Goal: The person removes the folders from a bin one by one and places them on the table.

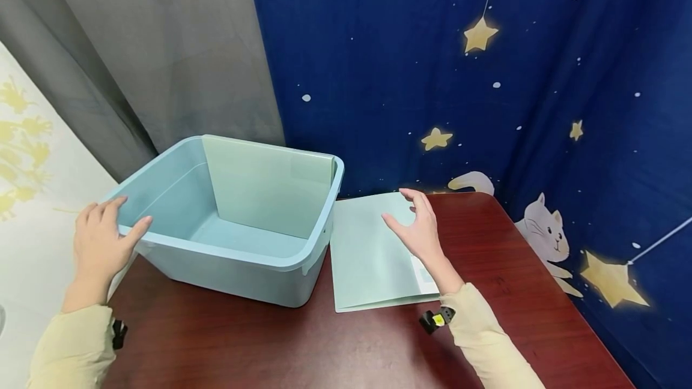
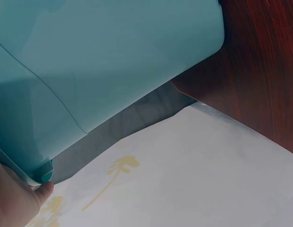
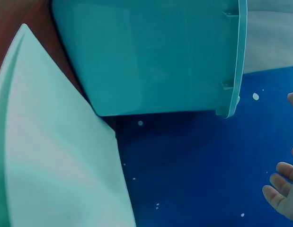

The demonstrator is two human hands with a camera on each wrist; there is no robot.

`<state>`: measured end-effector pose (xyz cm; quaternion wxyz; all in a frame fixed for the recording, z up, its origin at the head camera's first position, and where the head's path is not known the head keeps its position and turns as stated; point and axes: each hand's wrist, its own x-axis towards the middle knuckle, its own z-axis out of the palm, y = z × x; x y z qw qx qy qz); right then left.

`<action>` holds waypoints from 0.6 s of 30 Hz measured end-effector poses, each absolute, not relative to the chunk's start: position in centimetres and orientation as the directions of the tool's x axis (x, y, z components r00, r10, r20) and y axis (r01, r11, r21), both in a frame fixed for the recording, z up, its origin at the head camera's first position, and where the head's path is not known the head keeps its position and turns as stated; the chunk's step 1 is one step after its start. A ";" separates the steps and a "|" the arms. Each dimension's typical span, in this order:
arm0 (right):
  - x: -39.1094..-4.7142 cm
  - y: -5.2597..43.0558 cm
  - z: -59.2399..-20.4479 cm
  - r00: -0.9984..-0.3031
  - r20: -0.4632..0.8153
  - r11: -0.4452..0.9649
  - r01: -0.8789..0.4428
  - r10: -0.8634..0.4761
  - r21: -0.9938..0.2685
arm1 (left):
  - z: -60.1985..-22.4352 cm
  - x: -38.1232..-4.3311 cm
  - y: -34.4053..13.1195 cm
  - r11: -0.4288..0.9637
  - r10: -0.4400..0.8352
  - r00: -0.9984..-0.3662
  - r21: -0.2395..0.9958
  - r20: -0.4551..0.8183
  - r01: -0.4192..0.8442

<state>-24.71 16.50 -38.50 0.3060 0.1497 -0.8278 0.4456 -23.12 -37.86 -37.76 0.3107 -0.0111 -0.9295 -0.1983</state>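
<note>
A light blue plastic bin (image 1: 232, 269) stands on the table. My left hand (image 1: 103, 239) is at its front left corner, fingers and thumb spread by the rim; in the left wrist view, the hand (image 2: 16, 196) appears to touch the rim. Inside the bin, a pale green folder (image 1: 270, 188) stands upright against the back wall. Another pale green folder (image 1: 367, 251) lies flat right of the bin, its front edge slightly parted and a white label (image 1: 424, 275) near its right side. Over this folder my right hand (image 1: 418, 227) is held with thumb and fingers apart, holding nothing.
The dark red wooden table (image 1: 357, 347) has its right edge beside a blue star-patterned curtain (image 1: 378, 77). A grey curtain (image 1: 178, 47) hangs behind the bin. At the left is a white surface with yellow drawings (image 1: 27, 155). Both wrists wear black bands.
</note>
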 end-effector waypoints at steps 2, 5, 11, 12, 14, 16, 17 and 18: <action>-25.1 16.3 -37.9 -0.764 0.645 0.564 -0.529 0.008 -0.634 | -37.8 -23.2 -37.9 0.922 -0.102 -0.808 0.361 0.581 0.142; -25.6 15.9 -37.1 -0.763 0.645 0.559 -0.545 -0.023 -0.625 | -37.8 -23.2 -38.0 0.922 -0.101 -0.808 0.360 0.581 0.143; -26.7 15.3 -35.7 -0.769 0.634 0.570 -0.558 -0.082 -0.603 | -37.8 -23.3 -38.0 0.925 -0.098 -0.809 0.353 0.580 0.141; -26.9 15.2 -35.5 -0.770 0.631 0.575 -0.558 -0.090 -0.599 | -37.8 -23.3 -38.0 0.926 -0.097 -0.809 0.351 0.580 0.141; -27.3 14.9 -35.2 -0.773 0.625 0.581 -0.559 -0.108 -0.591 | -37.8 -23.3 -38.0 0.926 -0.094 -0.807 0.349 0.583 0.144; -27.6 14.6 -34.9 -0.774 0.621 0.585 -0.564 -0.128 -0.583 | -37.7 -23.2 -37.9 0.925 -0.091 -0.802 0.349 0.591 0.152; -27.8 14.5 -34.7 -0.773 0.619 0.585 -0.569 -0.140 -0.578 | -37.7 -23.2 -37.9 0.925 -0.091 -0.798 0.348 0.595 0.155; -28.0 14.3 -34.6 -0.771 0.619 0.588 -0.573 -0.151 -0.571 | -37.7 -23.2 -37.8 0.925 -0.091 -0.796 0.348 0.599 0.156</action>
